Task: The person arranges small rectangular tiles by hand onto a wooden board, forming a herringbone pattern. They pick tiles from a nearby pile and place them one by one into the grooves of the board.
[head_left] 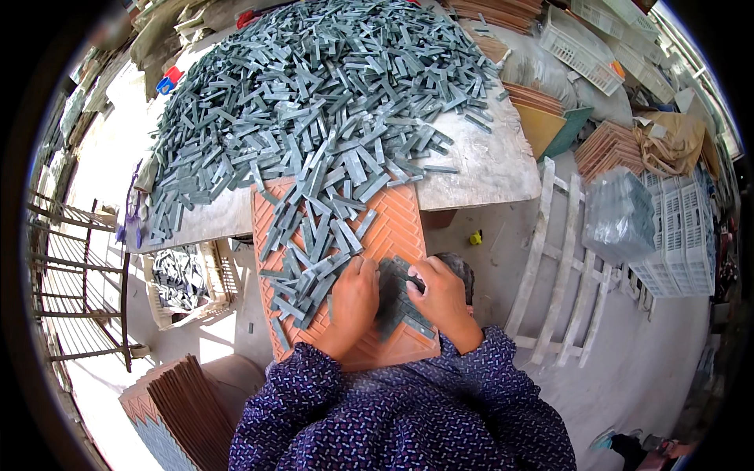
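Observation:
An orange tray with herringbone grooves lies in front of me, its far end meeting the table. Loose grey-green stone strips cover its left and far parts. Between my hands, a dark patch of laid strips fills some grooves. My left hand is closed beside the loose strips, its fingertips bent down at the patch's left edge. Over the patch's right side, my right hand is curled with thumb and fingers close together. What either hand grips is hidden or too small to make out.
A large heap of strips covers the table ahead. Below left stands a crate of strips; a stack of brown trays is nearer. On the right are a wooden rack, white crates and plastic-wrapped tiles.

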